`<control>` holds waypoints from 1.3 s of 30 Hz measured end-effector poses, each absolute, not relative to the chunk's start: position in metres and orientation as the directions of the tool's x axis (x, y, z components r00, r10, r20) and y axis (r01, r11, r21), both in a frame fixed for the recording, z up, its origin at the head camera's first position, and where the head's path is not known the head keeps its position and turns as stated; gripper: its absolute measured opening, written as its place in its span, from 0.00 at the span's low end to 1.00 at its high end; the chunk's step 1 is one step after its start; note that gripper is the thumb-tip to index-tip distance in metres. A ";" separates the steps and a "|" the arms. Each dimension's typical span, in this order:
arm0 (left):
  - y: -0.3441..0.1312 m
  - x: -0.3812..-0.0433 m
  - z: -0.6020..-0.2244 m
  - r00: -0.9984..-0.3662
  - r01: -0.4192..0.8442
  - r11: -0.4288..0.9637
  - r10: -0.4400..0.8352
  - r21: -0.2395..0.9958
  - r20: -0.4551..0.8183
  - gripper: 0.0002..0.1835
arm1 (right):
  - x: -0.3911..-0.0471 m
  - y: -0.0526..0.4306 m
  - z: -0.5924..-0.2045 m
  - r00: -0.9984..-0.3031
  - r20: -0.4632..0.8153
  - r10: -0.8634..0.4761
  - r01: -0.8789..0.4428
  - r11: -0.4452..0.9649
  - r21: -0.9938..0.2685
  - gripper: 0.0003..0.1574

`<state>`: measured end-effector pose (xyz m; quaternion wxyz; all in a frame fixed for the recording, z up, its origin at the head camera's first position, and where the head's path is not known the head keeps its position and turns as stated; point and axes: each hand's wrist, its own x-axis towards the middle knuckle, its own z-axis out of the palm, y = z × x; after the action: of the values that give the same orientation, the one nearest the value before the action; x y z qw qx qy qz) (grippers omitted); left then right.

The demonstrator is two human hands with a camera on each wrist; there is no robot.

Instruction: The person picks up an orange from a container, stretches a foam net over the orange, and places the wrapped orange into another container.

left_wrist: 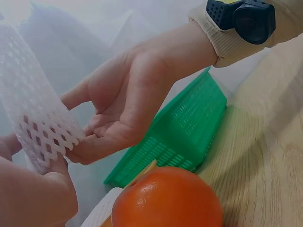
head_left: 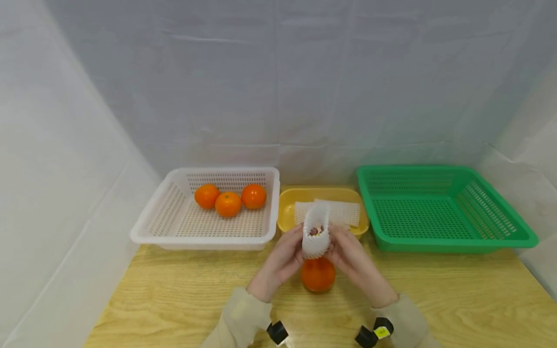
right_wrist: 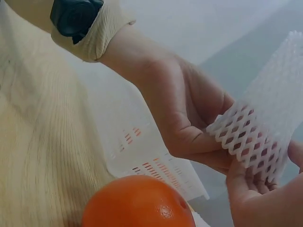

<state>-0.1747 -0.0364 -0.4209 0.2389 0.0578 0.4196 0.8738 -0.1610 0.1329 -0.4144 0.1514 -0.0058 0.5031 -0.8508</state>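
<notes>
Both hands hold a white foam fruit net (head_left: 316, 247) by its near end, its mouth spread and fingertips showing inside. My left hand (head_left: 282, 257) grips the left side of the mesh, with the thumb at the edge in the right wrist view. Opposite it, my right hand (head_left: 353, 258) pinches the right side, fingers curled at the rim (left_wrist: 71, 144). Below the net, an orange (head_left: 318, 275) sits on the wooden table between the wrists, touched by neither hand.
At the back left, a white basket (head_left: 204, 240) contains three oranges (head_left: 228, 205). A yellow tray (head_left: 287, 195) with more foam nets (head_left: 344, 212) stands in the middle, behind the hands. To its right is a green basket (head_left: 452, 245). White sheeting (head_left: 270, 96) encloses the table.
</notes>
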 end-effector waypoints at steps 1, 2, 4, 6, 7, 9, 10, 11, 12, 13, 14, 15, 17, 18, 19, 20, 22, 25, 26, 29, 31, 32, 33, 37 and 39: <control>-0.037 -0.175 -0.421 -0.876 -0.376 -0.535 0.471 0.756 -0.102 0.23 | -0.161 0.133 -0.415 -0.954 -0.133 -0.270 0.252 -0.472 -0.845 0.17; -0.037 -0.174 -0.421 -0.873 -0.383 -0.535 0.477 0.753 -0.105 0.23 | -0.161 0.134 -0.415 -0.953 -0.126 -0.275 0.253 -0.496 -0.830 0.16; -0.038 -0.174 -0.422 -0.869 -0.395 -0.538 0.482 0.745 -0.113 0.20 | -0.161 0.135 -0.415 -0.954 -0.115 -0.277 0.251 -0.526 -0.813 0.17; -0.038 -0.174 -0.422 -0.864 -0.407 -0.541 0.490 0.736 -0.117 0.17 | -0.161 0.135 -0.416 -0.954 -0.114 -0.277 0.254 -0.545 -0.799 0.18; -0.038 -0.174 -0.422 -0.859 -0.417 -0.544 0.498 0.728 -0.120 0.16 | -0.161 0.135 -0.416 -0.954 -0.119 -0.277 0.258 -0.548 -0.796 0.19; -0.037 -0.174 -0.423 -0.848 -0.442 -0.556 0.516 0.703 -0.125 0.14 | -0.160 0.135 -0.416 -0.955 -0.134 -0.263 0.262 -0.546 -0.796 0.21; -0.037 -0.174 -0.422 -0.841 -0.456 -0.561 0.526 0.691 -0.127 0.13 | -0.160 0.136 -0.417 -0.956 -0.146 -0.256 0.267 -0.542 -0.797 0.22; -0.037 -0.174 -0.422 -0.833 -0.473 -0.564 0.537 0.677 -0.135 0.13 | -0.159 0.136 -0.417 -0.954 -0.160 -0.253 0.276 -0.539 -0.795 0.23; -0.037 -0.174 -0.422 -0.824 -0.491 -0.566 0.548 0.662 -0.143 0.13 | -0.159 0.137 -0.418 -0.954 -0.177 -0.243 0.284 -0.538 -0.794 0.24; -0.038 -0.174 -0.422 -0.816 -0.508 -0.568 0.559 0.647 -0.150 0.13 | -0.159 0.137 -0.418 -0.953 -0.191 -0.238 0.292 -0.536 -0.792 0.24; -0.038 -0.174 -0.422 -0.809 -0.524 -0.569 0.565 0.634 -0.162 0.13 | -0.158 0.138 -0.419 -0.951 -0.205 -0.232 0.300 -0.536 -0.789 0.25; -0.039 -0.173 -0.423 -0.802 -0.538 -0.569 0.572 0.622 -0.171 0.14 | -0.158 0.139 -0.420 -0.949 -0.215 -0.232 0.309 -0.537 -0.785 0.26; -0.040 -0.172 -0.423 -0.789 -0.566 -0.566 0.582 0.599 -0.195 0.14 | -0.157 0.141 -0.422 -0.945 -0.226 -0.237 0.322 -0.539 -0.778 0.26; -0.041 -0.172 -0.423 -0.784 -0.575 -0.566 0.587 0.591 -0.201 0.15 | -0.156 0.142 -0.422 -0.945 -0.227 -0.236 0.322 -0.542 -0.777 0.25; -0.042 -0.171 -0.424 -0.782 -0.580 -0.565 0.588 0.586 -0.207 0.15 | -0.155 0.143 -0.423 -0.944 -0.222 -0.244 0.323 -0.539 -0.778 0.26; -0.042 -0.171 -0.424 -0.780 -0.585 -0.562 0.588 0.585 -0.215 0.15 | -0.155 0.145 -0.424 -0.944 -0.218 -0.246 0.320 -0.537 -0.780 0.26; -0.043 -0.170 -0.426 -0.780 -0.587 -0.558 0.585 0.587 -0.224 0.15 | -0.153 0.147 -0.425 -0.945 -0.213 -0.250 0.318 -0.535 -0.783 0.25; -0.045 -0.169 -0.429 -0.786 -0.586 -0.555 0.566 0.591 -0.248 0.15 | -0.151 0.151 -0.429 -0.944 -0.220 -0.245 0.319 -0.511 -0.798 0.24; -0.046 -0.169 -0.430 -0.788 -0.587 -0.557 0.557 0.588 -0.260 0.15 | -0.150 0.152 -0.430 -0.943 -0.228 -0.241 0.322 -0.507 -0.799 0.23; -0.047 -0.168 -0.434 -0.796 -0.589 -0.564 0.529 0.579 -0.295 0.14 | -0.148 0.154 -0.436 -0.940 -0.247 -0.237 0.334 -0.477 -0.813 0.22; -0.049 -0.167 -0.437 -0.798 -0.591 -0.560 0.512 0.581 -0.318 0.13 | -0.146 0.155 -0.441 -0.938 -0.255 -0.236 0.340 -0.468 -0.816 0.21; -0.049 -0.167 -0.439 -0.797 -0.594 -0.558 0.505 0.579 -0.330 0.13 | -0.145 0.155 -0.443 -0.938 -0.260 -0.229 0.340 -0.467 -0.816 0.20; -0.050 -0.166 -0.440 -0.796 -0.595 -0.552 0.503 0.584 -0.336 0.13 | -0.145 0.155 -0.446 -0.939 -0.265 -0.219 0.340 -0.472 -0.813 0.20; -0.053 -0.165 -0.447 -0.784 -0.610 -0.514 0.499 0.603 -0.369 0.12 | -0.141 0.155 -0.455 -0.934 -0.314 -0.172 0.357 -0.513 -0.781 0.15; -0.054 -0.163 -0.450 -0.779 -0.617 -0.503 0.498 0.605 -0.380 0.11 | -0.139 0.154 -0.458 -0.927 -0.343 -0.153 0.370 -0.534 -0.760 0.16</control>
<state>-0.1635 -0.0544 -0.4499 0.3228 -0.0782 0.3797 0.8634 -0.1392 0.1540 -0.4582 0.1505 0.1182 0.4584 -0.8679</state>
